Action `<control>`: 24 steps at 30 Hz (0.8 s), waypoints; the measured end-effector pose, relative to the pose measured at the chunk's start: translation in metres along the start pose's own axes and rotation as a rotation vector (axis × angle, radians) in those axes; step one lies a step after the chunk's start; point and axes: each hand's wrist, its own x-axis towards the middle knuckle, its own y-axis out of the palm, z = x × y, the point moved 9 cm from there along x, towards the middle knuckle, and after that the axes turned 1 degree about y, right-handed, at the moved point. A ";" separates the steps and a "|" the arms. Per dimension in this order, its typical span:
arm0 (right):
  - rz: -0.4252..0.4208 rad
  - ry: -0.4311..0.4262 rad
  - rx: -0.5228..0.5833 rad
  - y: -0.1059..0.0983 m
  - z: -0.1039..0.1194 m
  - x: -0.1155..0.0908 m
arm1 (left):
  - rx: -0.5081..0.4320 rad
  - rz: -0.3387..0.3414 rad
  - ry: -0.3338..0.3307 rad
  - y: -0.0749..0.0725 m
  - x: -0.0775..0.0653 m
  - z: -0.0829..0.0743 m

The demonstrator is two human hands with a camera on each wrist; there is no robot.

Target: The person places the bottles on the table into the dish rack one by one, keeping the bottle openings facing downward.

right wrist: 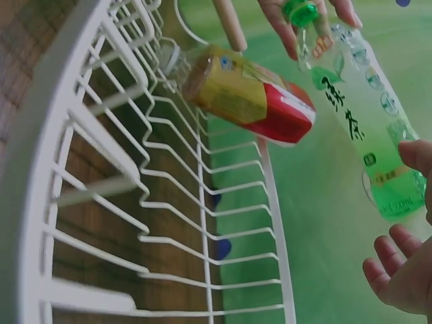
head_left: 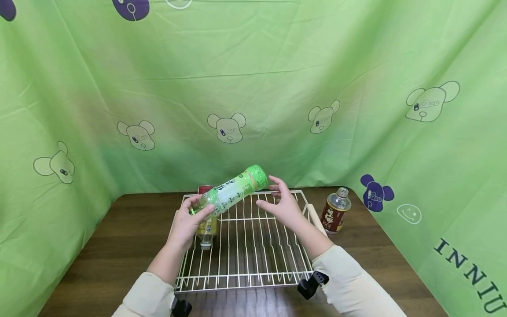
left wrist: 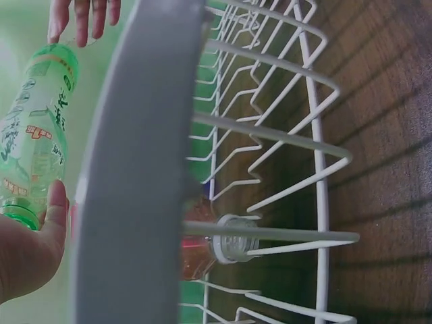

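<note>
A green tea bottle [head_left: 233, 191] is held slanted above a white wire rack [head_left: 241, 277], its base up to the right. My left hand [head_left: 186, 224] grips it around the neck, at the end with the green cap [right wrist: 300, 12]. Near the base, my right hand [head_left: 283, 207] has its fingers and thumb spread, not wrapped around the bottle. In the right wrist view its thumb [right wrist: 415, 155] overlaps the bottle's side. Behind the left hand, a yellow and red bottle [right wrist: 243, 94] stands neck down in the rack, partly hidden in the head view.
A capless bottle with a dark brown label [head_left: 334, 213] stands upright on the wooden table [head_left: 119, 237], right of the rack. A pale rod-like handle [head_left: 317, 218] lies at the rack's right side. Green cloth [head_left: 261, 88] printed with bear heads surrounds the table.
</note>
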 end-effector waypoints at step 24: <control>-0.065 0.075 0.306 0.028 -0.005 0.000 | 0.097 0.136 -0.018 0.032 -0.014 0.016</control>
